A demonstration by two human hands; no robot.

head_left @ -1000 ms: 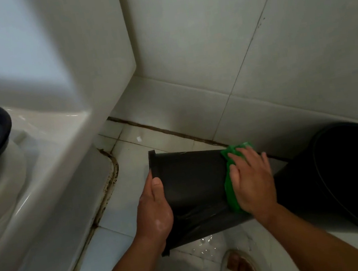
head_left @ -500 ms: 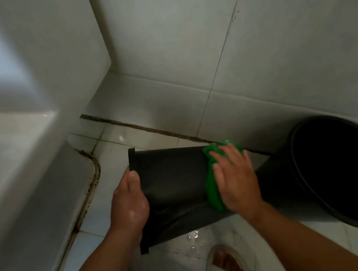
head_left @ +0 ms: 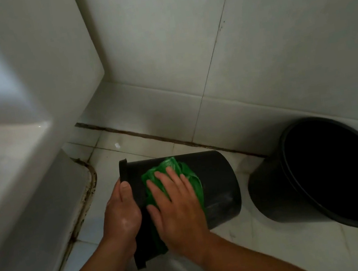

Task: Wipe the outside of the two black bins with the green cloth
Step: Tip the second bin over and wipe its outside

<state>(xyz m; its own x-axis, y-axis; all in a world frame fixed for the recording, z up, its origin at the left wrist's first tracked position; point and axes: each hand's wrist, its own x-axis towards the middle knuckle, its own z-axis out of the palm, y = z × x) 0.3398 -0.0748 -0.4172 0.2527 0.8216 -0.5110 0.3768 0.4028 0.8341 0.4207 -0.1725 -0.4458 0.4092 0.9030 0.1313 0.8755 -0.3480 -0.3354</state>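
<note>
Now left hand (head_left: 122,211) grips rim of tipped bin (head_left: 216,176), right hand (head_left: 177,207), grip wide and flat, presses green cloth (head_left: 171,166) on it; second bin (head_left: 272,191) near.

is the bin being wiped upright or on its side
On its side: the small black bin has its rim at the left hand and its base toward the larger bin.
</note>
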